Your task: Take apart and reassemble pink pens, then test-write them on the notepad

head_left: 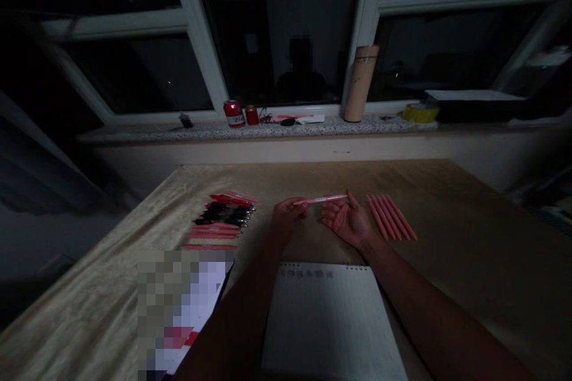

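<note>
Between the fingers of my left hand (288,217) is a slim pink pen (328,198), held level over the table and pointing right. My right hand (346,220) is turned palm up with its fingers spread, close to the pen's far end; whether its thumb touches the pen is hard to make out. Just right of it lies a neat row of several pink pens (391,218). Over on the left are more pink pens (217,230), several black pens (226,214) and some red ones (218,199).
A spiral notebook (330,321) with faint writing at its top lies in front of me. The cloth-covered table (134,232) ends at a wall. On the stone sill (179,133) stand a red can (233,114), a small jar (252,115), a cardboard tube (361,83) and yellow tape (420,112).
</note>
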A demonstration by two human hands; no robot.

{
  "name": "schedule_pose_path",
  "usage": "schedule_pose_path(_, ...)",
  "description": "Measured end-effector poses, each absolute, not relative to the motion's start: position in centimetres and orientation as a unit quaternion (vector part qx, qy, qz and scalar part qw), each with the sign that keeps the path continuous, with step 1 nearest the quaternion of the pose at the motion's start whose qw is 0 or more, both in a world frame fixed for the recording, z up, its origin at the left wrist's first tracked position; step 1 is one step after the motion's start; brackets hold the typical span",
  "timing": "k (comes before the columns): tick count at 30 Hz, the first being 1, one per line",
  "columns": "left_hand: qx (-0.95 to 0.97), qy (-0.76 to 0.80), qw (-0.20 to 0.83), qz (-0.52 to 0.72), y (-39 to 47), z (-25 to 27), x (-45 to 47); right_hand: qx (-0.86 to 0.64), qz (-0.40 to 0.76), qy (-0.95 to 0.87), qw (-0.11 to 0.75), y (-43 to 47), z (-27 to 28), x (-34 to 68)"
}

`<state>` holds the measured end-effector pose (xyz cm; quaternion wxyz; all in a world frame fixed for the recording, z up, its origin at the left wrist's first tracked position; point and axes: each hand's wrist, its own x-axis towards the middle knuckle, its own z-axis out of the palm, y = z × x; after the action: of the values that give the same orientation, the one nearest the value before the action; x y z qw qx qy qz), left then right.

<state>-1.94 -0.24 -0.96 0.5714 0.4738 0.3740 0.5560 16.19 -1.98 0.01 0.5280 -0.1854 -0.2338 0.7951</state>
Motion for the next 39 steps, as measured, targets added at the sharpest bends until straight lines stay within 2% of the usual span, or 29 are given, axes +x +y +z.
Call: schedule_pose_path(39,0.486,0.385,0.560,0.550,-0.54,-0.53,-1.91,-0.188,0.795,-0.224,0.532,-2.02,0.07,16.19)
